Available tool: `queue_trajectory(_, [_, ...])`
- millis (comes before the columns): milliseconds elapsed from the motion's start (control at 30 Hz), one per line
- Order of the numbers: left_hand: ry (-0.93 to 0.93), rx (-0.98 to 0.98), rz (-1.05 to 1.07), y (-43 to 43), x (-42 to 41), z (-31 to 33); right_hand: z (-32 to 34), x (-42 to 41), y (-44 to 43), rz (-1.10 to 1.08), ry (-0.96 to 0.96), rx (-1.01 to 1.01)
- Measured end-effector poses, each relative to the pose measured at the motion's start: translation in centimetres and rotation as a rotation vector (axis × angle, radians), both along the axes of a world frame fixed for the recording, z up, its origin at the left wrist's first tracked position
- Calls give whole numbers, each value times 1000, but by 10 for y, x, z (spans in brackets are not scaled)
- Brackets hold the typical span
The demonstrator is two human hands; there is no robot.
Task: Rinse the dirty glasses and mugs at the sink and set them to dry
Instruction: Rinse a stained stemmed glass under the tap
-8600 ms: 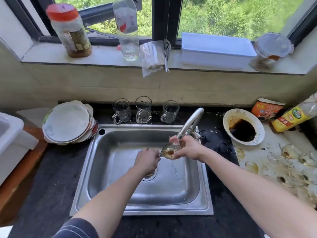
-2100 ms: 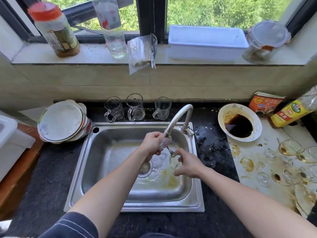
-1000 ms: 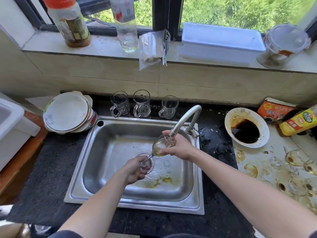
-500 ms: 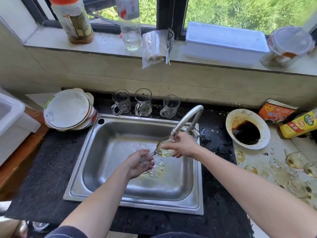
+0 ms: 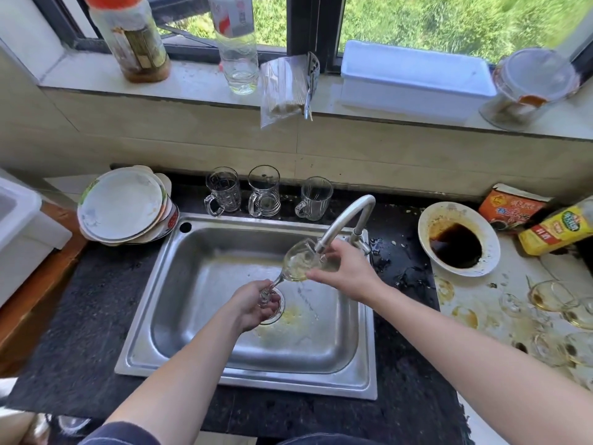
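Wine glass [image 5: 300,263] is tilted over the middle of the sink [image 5: 192,284], with its rim right up against the faucet [image 5: 346,220] spout. Risk imo: wet thin glass that close to metal, so one slip or twist and the rim chips on the spout, or the stem snaps. Left hand [image 5: 253,305] is closed round the stem near the foot. Right hand [image 5: 346,271] is curled round the bowl's right side.
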State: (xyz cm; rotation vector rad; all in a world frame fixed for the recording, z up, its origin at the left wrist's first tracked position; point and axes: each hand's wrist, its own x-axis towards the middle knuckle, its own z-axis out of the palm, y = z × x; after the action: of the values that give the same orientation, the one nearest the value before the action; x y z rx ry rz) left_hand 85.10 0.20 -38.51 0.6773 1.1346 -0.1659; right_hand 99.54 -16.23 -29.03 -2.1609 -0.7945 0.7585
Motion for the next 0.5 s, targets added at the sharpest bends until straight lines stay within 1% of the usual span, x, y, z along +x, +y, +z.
queue_trajectory(33, [17, -46, -8, 2, -1, 0, -1, 1, -4, 53, -207, -31])
queue_trajectory(67, [29, -69, -24, 4, -1, 0, -1, 2, -7, 117, -322, -53])
queue_trajectory(100, [29, -86, -48, 5, -2, 2, -1, 3, -7, 169, -326, -85])
queue_trajectory(133, [24, -87, -85, 5, -1, 4, 0, 3, -6, 211, -226, -120])
queue_trajectory(200, [22, -90, -160, 4, 1, 7, 1, 0, 1, 255, 68, -185])
queue_trajectory(233, [27, -93, -183, 3, 1, 10, 1, -2, 4, 260, 170, -200])
queue_trajectory(267, [23, -100, -187, 3, 1, 11, 1, -2, 7, 254, 231, -200])
queue_trajectory(333, [-14, -98, -118, 4, 1, 14, 2, -3, 9, 225, 330, -139])
queue_trajectory(400, [-82, -52, -23, 5, 3, 16, 2, -4, 7, 114, 426, -44])
queue_trajectory(433, [-103, -17, -4, 5, 5, 18, 1, -5, 5, 58, 451, -4])
queue_trajectory(500, [-87, 35, -24, 5, 9, 21, -1, -8, 2, 51, 430, 39])
